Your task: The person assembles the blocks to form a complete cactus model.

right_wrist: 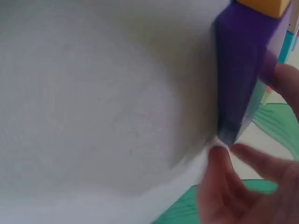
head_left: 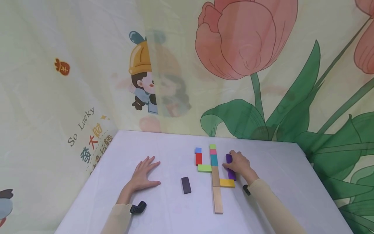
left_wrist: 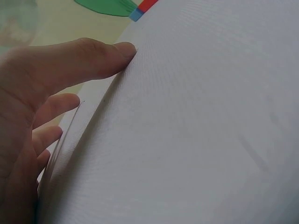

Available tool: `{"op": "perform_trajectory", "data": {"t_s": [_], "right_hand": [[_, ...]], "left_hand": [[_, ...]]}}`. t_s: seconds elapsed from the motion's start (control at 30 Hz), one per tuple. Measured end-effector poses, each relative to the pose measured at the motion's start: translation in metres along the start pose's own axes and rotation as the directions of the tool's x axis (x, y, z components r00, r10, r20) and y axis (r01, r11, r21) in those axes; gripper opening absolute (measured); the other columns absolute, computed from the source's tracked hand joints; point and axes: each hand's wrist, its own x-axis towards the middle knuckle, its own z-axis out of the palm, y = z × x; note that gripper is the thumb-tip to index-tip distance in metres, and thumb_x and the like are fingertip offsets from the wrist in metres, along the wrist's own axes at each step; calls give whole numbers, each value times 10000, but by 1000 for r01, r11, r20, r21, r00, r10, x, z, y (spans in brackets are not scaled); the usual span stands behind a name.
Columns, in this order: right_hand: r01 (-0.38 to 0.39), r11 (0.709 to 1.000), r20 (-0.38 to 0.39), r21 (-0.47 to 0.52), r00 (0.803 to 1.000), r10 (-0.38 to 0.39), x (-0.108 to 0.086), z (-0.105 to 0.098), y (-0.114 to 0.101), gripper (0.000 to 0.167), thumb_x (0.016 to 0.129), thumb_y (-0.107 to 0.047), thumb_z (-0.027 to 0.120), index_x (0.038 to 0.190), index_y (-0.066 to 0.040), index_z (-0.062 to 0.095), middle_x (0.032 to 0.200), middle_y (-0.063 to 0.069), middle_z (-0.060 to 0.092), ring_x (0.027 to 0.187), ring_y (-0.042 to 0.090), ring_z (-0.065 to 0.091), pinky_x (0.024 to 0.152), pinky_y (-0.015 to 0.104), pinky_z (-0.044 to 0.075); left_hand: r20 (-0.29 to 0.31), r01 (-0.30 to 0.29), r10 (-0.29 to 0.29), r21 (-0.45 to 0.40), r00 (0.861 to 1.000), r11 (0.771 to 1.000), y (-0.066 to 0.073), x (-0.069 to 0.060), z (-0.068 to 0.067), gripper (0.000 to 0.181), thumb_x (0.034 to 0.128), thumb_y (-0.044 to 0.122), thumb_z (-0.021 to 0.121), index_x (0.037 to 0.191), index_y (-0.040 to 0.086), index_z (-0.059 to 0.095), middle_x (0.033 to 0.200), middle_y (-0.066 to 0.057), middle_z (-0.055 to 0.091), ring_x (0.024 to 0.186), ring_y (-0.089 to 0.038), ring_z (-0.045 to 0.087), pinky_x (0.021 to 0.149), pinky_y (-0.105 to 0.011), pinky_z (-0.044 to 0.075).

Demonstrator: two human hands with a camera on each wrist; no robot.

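Observation:
My left hand (head_left: 142,175) rests on the white table with its fingers spread and holds nothing. In the left wrist view its thumb (left_wrist: 100,58) reaches over the white surface. My right hand (head_left: 240,164) holds a long purple block (head_left: 231,167); in the right wrist view, the thumb is at the purple block's (right_wrist: 240,60) side and fingertips are at its far end. The purple block's near end is beside the yellow block (head_left: 227,183). That yellow block adjoins a column of blocks with two wooden planks (head_left: 217,200) at its near end.
Farther up the column are teal (head_left: 214,160), pink (head_left: 213,151) and green (head_left: 213,146) blocks. Left of it lie a light green block (head_left: 204,168), a red block (head_left: 198,159) and a blue block (head_left: 198,150). A black block (head_left: 186,185) lies apart, between the hands.

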Motion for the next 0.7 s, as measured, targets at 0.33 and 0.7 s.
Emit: {"op": "perform_trajectory", "data": {"t_s": [0.33,0.7], "right_hand": [[488,873,171,-4,860,-480,-26,8,-84,610,761,-347,852,1281,-115,629,1204,52,591,1069,209,556,915,402,529],[706,687,364,-172,693,-622,-38,40,-131,613,700,-388,879,1242,-204,662,1140,-70,614,997,95,550,847,226,505]], "left_hand": [[-33,-30,30,12,999,999,1,0,-3,842,716,494,788,1408,85,539,1553,-216,337,1443,-464,200,1130,-674,103],[4,-2,2,13,1000,1000,1,0,-2,864,717,507,789,1430,99,520,1574,-193,311,1462,-433,175,1154,-647,77]]}}
